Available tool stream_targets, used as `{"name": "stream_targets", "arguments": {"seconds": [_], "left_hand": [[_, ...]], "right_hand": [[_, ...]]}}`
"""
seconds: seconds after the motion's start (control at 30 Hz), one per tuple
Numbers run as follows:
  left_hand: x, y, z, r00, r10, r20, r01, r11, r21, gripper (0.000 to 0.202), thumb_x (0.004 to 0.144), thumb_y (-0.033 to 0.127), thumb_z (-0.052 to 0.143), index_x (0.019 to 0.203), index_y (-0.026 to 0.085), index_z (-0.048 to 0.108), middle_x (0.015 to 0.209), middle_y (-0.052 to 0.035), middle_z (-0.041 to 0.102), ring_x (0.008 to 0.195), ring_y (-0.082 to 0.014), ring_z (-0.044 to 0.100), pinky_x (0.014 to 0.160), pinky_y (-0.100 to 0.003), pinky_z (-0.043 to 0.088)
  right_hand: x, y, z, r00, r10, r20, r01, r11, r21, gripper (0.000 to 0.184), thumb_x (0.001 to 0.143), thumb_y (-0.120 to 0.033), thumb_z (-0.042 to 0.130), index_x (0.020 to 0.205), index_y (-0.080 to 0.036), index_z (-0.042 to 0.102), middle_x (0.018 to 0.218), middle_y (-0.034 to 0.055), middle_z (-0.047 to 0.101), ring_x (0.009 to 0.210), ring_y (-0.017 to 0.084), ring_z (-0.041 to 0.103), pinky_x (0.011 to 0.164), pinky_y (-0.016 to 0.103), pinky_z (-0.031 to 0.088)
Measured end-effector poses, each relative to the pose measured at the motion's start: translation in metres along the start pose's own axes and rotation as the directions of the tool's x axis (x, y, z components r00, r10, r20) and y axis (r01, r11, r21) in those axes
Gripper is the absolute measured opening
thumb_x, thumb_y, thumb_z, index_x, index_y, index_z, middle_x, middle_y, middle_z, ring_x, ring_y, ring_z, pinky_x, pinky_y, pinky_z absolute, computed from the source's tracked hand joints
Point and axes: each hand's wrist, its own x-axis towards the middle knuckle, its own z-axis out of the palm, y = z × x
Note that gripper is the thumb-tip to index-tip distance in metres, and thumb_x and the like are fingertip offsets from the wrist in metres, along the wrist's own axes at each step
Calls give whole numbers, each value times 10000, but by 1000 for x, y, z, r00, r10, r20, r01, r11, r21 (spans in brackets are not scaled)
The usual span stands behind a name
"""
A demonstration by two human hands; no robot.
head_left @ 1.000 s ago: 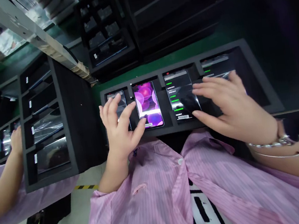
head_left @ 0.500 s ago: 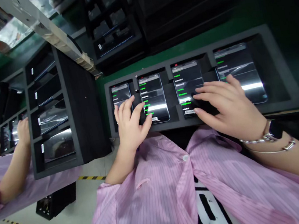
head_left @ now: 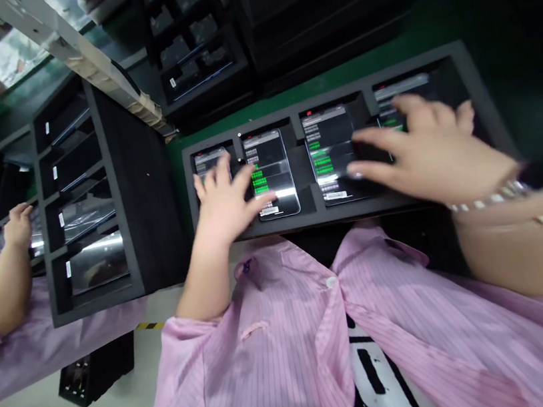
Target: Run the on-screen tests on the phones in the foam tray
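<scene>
A black foam tray in front of me holds several phones lying face up in a row, their dark screens showing green and white text. My left hand lies over the leftmost phone, fingers spread, its thumb on the second phone. My right hand hovers, fingers apart, over the rightmost phone, its thumb and forefinger reaching to the third phone. Neither hand grips anything. The right hand is motion-blurred.
A second black foam tray with phones in its slots stands to my left. Another person's hands work at a tray further left. More black trays are stacked behind on the green bench.
The second phone's screen went from a purple wallpaper to a dark text list. My right hand has slid right and up, from the third phone to the rightmost one. The left hand shifted slightly upward.
</scene>
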Motion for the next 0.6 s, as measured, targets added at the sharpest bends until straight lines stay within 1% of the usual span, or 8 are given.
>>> {"name": "stream_targets", "arguments": {"seconds": [0.03, 0.1, 0.13, 0.2, 0.27, 0.33, 0.5, 0.6], "left_hand": [[10, -4, -7, 994, -36, -101, 34, 999, -20, 723, 882, 748, 649, 1457, 312, 597, 1695, -121, 337, 1551, -501, 274, 1244, -789, 113], [18, -8, -25, 951, -63, -302, 45, 997, -65, 779, 900, 747, 629, 1534, 314, 497, 1737, -80, 241, 1609, -470, 154, 1279, -738, 77], [15, -7, -34, 924, -62, -378, 33, 996, -82, 788, 914, 748, 609, 1559, 324, 453, 1749, -53, 200, 1623, -450, 119, 1293, -707, 74], [1, -2, -48, 886, -47, -461, 3, 995, -96, 768, 939, 740, 572, 1577, 345, 409, 1755, -14, 153, 1633, -428, 97, 1307, -667, 85], [-15, 6, -51, 890, -37, -454, -7, 995, -96, 724, 950, 707, 574, 1565, 356, 419, 1750, -10, 159, 1632, -424, 116, 1309, -657, 103], [-25, 12, -41, 921, -24, -388, -11, 996, -88, 688, 944, 662, 612, 1539, 355, 455, 1742, -30, 202, 1626, -416, 161, 1310, -654, 126], [-22, 10, 9, 968, -12, -251, -9, 997, -81, 629, 943, 614, 639, 1475, 293, 537, 1706, -114, 320, 1607, -397, 217, 1299, -655, 174], [-19, 8, 28, 974, -19, -224, 2, 997, -76, 640, 957, 621, 616, 1474, 250, 542, 1694, -148, 344, 1605, -407, 210, 1293, -658, 180]], "right_hand": [[8, 2, -4, 997, 44, -62, -43, 999, 18, 730, 985, -768, 477, 1468, -237, 608, 1617, 254, 297, 1462, 608, 281, 1067, 898, 185], [14, 1, -18, 974, 35, -223, -19, 997, 73, 719, 1021, -723, 463, 1527, -218, 539, 1669, 246, 213, 1529, 559, 192, 1135, 854, 130], [12, -1, -25, 954, -2, -300, 31, 995, 92, 707, 1032, -703, 462, 1537, -211, 519, 1670, 240, 229, 1543, 522, 199, 1167, 823, 125], [1, -8, -36, 921, -86, -381, 140, 984, 115, 675, 1037, -667, 484, 1521, -199, 518, 1612, 228, 369, 1527, 470, 294, 1204, 776, 148], [-11, -16, -37, 916, -159, -369, 227, 963, 149, 622, 1047, -603, 489, 1512, -190, 501, 1525, 202, 501, 1499, 432, 370, 1225, 747, 165], [-17, -24, -27, 928, -212, -308, 279, 941, 193, 562, 1054, -523, 488, 1506, -189, 483, 1495, 179, 545, 1491, 406, 397, 1242, 733, 158], [-14, -38, 18, 949, -235, -211, 279, 937, 211, 580, 1055, -502, 440, 1513, -146, 466, 1532, 186, 514, 1506, 413, 373, 1242, 745, 179], [-11, -42, 31, 945, -248, -211, 284, 946, 158, 614, 1057, -534, 413, 1514, -128, 469, 1544, 195, 499, 1509, 416, 366, 1246, 726, 206]]}}
